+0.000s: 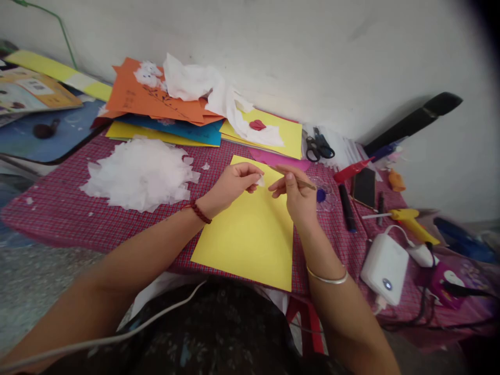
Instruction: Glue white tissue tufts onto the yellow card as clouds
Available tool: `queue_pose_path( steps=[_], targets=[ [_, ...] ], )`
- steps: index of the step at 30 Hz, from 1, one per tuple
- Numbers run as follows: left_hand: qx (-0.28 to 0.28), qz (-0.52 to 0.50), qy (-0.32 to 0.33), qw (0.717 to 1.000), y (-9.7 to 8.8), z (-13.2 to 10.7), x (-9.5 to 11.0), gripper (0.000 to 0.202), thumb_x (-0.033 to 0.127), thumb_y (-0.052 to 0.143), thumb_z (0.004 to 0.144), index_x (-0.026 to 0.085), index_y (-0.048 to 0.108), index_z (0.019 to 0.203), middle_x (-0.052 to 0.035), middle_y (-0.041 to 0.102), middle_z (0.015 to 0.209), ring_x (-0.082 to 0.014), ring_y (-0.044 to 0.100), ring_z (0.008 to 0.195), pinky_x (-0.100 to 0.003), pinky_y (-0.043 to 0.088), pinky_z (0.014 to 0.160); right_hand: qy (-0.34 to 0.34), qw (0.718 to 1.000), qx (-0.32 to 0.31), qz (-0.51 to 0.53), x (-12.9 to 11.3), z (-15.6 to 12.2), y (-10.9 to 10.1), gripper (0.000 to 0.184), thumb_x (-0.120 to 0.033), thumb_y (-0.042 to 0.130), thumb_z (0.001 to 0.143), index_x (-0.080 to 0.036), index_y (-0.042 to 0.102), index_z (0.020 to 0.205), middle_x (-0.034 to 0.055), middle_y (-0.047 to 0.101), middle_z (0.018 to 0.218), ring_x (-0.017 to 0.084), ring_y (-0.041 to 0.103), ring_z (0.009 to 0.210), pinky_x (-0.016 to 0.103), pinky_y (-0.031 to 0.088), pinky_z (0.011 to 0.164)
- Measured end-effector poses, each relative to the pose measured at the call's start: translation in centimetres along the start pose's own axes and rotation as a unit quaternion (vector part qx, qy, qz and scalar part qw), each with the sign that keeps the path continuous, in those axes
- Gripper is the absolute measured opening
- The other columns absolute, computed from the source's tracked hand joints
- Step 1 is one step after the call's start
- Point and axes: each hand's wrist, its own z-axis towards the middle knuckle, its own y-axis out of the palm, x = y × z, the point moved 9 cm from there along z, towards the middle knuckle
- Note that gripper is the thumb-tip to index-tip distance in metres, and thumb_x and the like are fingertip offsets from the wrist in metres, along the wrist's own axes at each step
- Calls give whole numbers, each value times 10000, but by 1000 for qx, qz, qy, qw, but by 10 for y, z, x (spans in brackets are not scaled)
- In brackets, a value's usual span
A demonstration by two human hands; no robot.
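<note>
My left hand (232, 183) is closed in a pinch on a small scrap of white tissue paper (260, 180). My right hand (296, 195) grips a thin brown stick (302, 182) that points toward the scrap. Both hands hover over a yellow paper sheet (250, 234) lying on the red checked cloth (58, 208). A red bead bracelet sits on my left wrist and a silver bangle on my right. A pink paper strip (279, 159) lies just beyond my hands.
A heap of torn white tissue (138, 174) lies left. Orange (150, 99), blue and yellow sheets are stacked at the back by the wall. Scissors (318, 146), a phone (364, 186), a yellow glue gun (410, 220) and a white power bank (385, 268) lie right.
</note>
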Motion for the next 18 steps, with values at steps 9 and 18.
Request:
queue_pose_path(
  steps=[9,18],
  targets=[
    [-38,-96,-70,992,11,-6,-11,120,218,705,769,133,624,741,11,603,675,-56,544,578,-207,430,594,-94,976,-55,-187,-18,-6,12,94,-207,592,854,-226,623,940,-5,704,818,124,650,677,277,530,657],
    [-64,-115,-100,986,20,-14,-10,109,194,677,797,118,624,739,9,584,660,-57,524,578,-212,407,591,-133,965,-59,-217,-27,-7,16,115,-241,669,837,-230,613,937,-10,694,807,123,643,663,255,524,640]
  ],
)
